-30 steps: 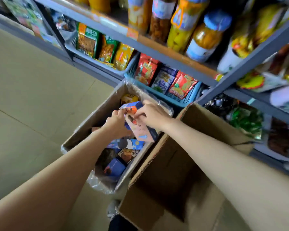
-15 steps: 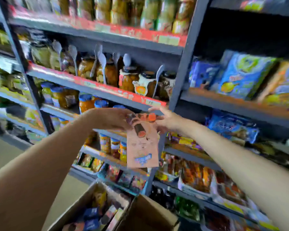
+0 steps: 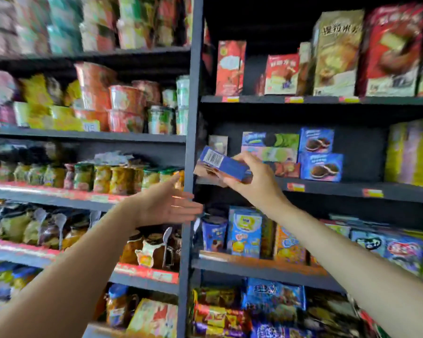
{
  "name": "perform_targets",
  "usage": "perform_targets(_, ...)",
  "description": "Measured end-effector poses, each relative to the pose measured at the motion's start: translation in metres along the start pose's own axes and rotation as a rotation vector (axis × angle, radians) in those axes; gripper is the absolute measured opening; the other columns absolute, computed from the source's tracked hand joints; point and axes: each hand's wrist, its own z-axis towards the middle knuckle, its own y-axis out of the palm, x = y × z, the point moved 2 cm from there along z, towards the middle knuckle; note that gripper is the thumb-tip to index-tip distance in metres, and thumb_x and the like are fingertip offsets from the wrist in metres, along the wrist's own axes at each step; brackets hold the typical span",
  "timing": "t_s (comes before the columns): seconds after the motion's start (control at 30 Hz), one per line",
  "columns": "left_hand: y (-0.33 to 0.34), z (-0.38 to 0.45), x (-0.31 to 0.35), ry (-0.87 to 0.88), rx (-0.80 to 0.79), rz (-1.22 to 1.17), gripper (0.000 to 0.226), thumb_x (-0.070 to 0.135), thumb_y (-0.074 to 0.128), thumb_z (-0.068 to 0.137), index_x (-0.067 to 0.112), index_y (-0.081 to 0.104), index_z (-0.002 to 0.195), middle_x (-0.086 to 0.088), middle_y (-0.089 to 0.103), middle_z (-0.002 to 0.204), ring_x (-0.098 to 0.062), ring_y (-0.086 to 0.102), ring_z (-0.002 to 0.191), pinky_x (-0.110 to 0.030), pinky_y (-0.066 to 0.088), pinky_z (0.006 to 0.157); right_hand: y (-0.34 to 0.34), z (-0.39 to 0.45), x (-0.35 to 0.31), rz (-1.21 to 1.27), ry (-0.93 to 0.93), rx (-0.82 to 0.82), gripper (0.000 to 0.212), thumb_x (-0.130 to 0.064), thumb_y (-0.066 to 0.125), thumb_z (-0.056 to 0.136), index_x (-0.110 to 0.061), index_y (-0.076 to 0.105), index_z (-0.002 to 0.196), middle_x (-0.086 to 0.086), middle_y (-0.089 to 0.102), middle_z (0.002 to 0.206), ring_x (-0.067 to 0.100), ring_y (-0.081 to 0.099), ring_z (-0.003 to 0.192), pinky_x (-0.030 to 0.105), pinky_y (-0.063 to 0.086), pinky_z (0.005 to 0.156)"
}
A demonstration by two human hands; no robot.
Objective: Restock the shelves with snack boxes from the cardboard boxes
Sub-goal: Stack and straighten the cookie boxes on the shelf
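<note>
The snack box (image 3: pixel 221 166) has passed to the right hand (image 3: pixel 250 178) alone — raised to the biscuit shelf (image 3: pixel 327 187) — the left hand (image 3: pixel 165 206) has let go, fingers straight.

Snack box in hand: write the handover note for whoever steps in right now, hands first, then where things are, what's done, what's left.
Right hand: grips the snack box, blue side with a barcode facing up, held at the left end of the cookie shelf.
Left hand: open, empty, fingers straight, in front of the shelf post.
Things: blue cookie boxes already stand on that shelf to the right of the held box. The cardboard boxes are out of view.
Done: one box brought up to the shelf.
Left: set it down in the gap at the left, then likely fetch more.
</note>
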Motion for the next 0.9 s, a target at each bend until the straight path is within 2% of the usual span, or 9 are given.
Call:
perform_targets(0.1,0.017,0.004,0.023,0.104,-0.041,0.079,0.046,0.049,0.038,0.094,0.012,0.065,0.096,-0.007,0.074,0.084,-0.012,0.071,0.07,-0.022,0.057,0.065,0.001,0.003,-0.009,-0.266,-0.335,-0.155,0.039,-0.012,0.075,0.074,-0.005,0.062,0.11,0.013,0.054,0.112,0.023,0.049,0.107,0.022,0.039,0.091)
perform_targets(0.2,0.014,0.01,0.045,0.214,-0.052,0.118,0.016,0.021,0.052,0.093,0.01,0.064,0.093,-0.002,0.073,0.074,-0.01,0.069,0.061,-0.022,0.057,0.055,0.003,0.007,-0.007,-0.454,-0.464,-0.26,0.051,-0.023,0.075,0.076,-0.02,0.05,0.12,0.006,0.038,0.131,0.018,0.033,0.123,0.034,0.041,0.097)
perform_targets(0.27,0.005,0.012,0.058,0.29,-0.051,0.169,0.012,0.009,0.055,0.091,0.007,0.061,0.101,-0.002,0.072,0.075,-0.011,0.07,0.061,-0.022,0.056,0.052,0.002,0.013,-0.004,-0.495,-0.35,-0.347,0.061,-0.046,0.07,0.078,-0.028,0.042,0.129,-0.005,0.022,0.142,0.013,0.022,0.132,0.028,0.03,0.103)
perform_targets(0.33,-0.004,0.015,0.068,0.323,-0.065,0.257,0.028,0.006,0.058,0.088,0.008,0.056,0.116,-0.003,0.072,0.08,-0.013,0.07,0.067,-0.026,0.056,0.057,0.003,0.019,-0.001,-0.394,-0.151,-0.372,0.065,-0.051,0.063,0.081,-0.027,0.037,0.137,-0.009,0.017,0.144,0.009,0.022,0.131,0.02,0.025,0.102)
perform_targets(0.47,-0.012,0.026,0.072,0.33,-0.126,0.362,0.039,0.002,0.059,0.087,0.011,0.051,0.124,-0.006,0.071,0.103,-0.018,0.07,0.084,-0.032,0.053,0.074,0.005,0.034,-0.001,-0.039,0.254,-0.164,0.048,-0.034,0.054,0.093,-0.023,0.035,0.135,-0.003,0.04,0.134,0.014,0.058,0.102,0.033,0.047,0.093)
perform_targets(0.53,-0.01,0.033,0.072,0.34,-0.163,0.374,0.038,0.001,0.058,0.087,0.011,0.05,0.123,-0.01,0.07,0.107,-0.02,0.069,0.088,-0.032,0.053,0.076,0.008,0.04,0.002,0.085,0.397,-0.14,0.045,-0.034,0.048,0.096,-0.024,0.032,0.137,-0.005,0.05,0.123,0.018,0.063,0.094,0.036,0.049,0.091)
perform_targets(0.7,-0.001,0.052,0.074,0.374,-0.211,0.34,0.031,0.0,0.059,0.086,0.012,0.051,0.114,-0.015,0.069,0.108,-0.026,0.068,0.095,-0.039,0.055,0.085,0.01,0.057,0.015,0.234,0.44,-0.094,0.054,-0.025,0.051,0.095,-0.029,0.025,0.142,-0.014,0.062,0.096,0.018,0.064,0.099,0.038,0.054,0.086)
perform_targets(0.83,0.008,0.068,0.075,0.406,-0.192,0.35,0.034,-0.002,0.058,0.086,0.011,0.05,0.117,-0.017,0.069,0.105,-0.024,0.07,0.088,-0.033,0.059,0.074,0.017,0.07,0.04,0.173,0.439,-0.1,0.062,-0.025,0.068,0.084,-0.03,0.032,0.133,-0.006,0.068,0.101,0.005,0.064,0.085,0.014,0.049,0.06)
perform_targets(0.9,0.016,0.08,0.074,0.432,-0.152,0.419,0.036,0.001,0.059,0.087,0.011,0.049,0.12,-0.012,0.07,0.101,-0.023,0.069,0.089,-0.037,0.058,0.08,0.019,0.077,0.059,0.159,0.474,-0.056,0.057,-0.028,0.073,0.079,-0.028,0.039,0.125,-0.002,0.067,0.108,0.01,0.065,0.091,0.018,0.051,0.061)
